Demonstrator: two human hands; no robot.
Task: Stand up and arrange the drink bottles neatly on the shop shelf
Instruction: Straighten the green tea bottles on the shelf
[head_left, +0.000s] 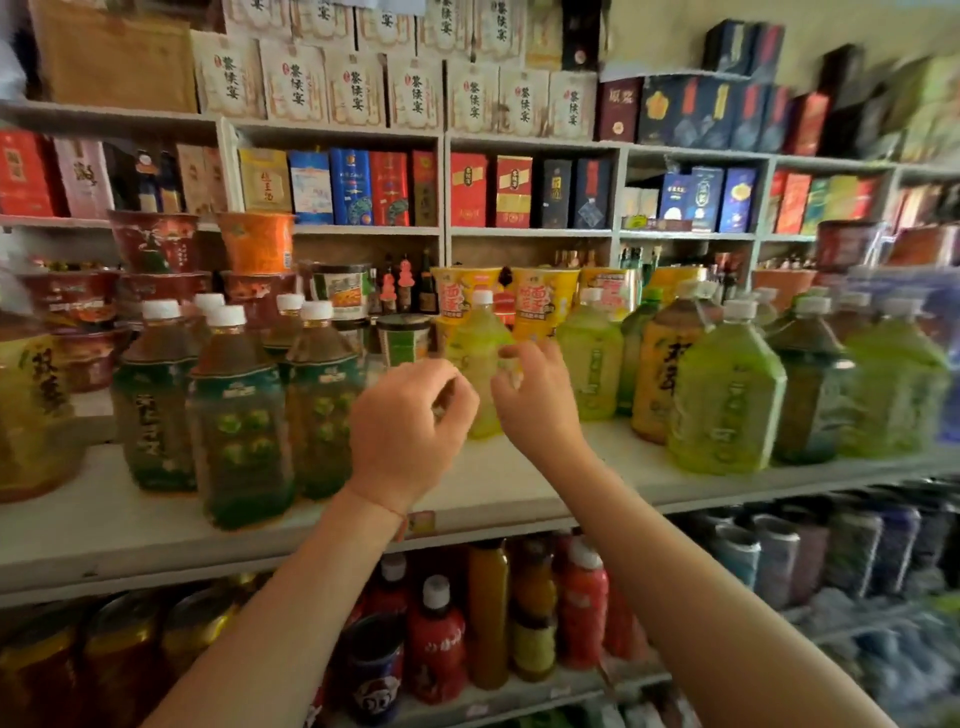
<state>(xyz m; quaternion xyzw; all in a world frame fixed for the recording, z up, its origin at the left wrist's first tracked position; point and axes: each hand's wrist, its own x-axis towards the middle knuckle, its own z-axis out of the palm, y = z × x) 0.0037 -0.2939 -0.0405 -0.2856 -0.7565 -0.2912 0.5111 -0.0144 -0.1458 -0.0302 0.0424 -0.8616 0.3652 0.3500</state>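
A person's two bare forearms reach up toward a white shop shelf (519, 488) crowded with drink bottles. The left hand (408, 426) and right hand (535, 400) hover close together in front of a pale green bottle (475, 364). That bottle stands upright near the back of the shelf, long axis vertical, white cap on top; motion blur makes its label unreadable. Both hands have loosely curled fingers and hold nothing; I cannot tell whether the right fingertips touch the bottle.

Left of the pale green bottle stands a cluster of dark tea bottles (239, 415), upright, white-capped, with green labels whose writing is too blurred to read. Right of it stand more pale green bottles (727, 389) and an amber bottle (657, 374) with large black Chinese characters, all upright.

Behind the bottles sit instant noodle cups (545, 299) in yellow, red and orange. Above them, gift boxes (358, 96) carry vertical Chinese writing. On the shelf below the pale green bottle stand red and orange bottles (584, 608). A red string (392, 512) circles the left wrist.
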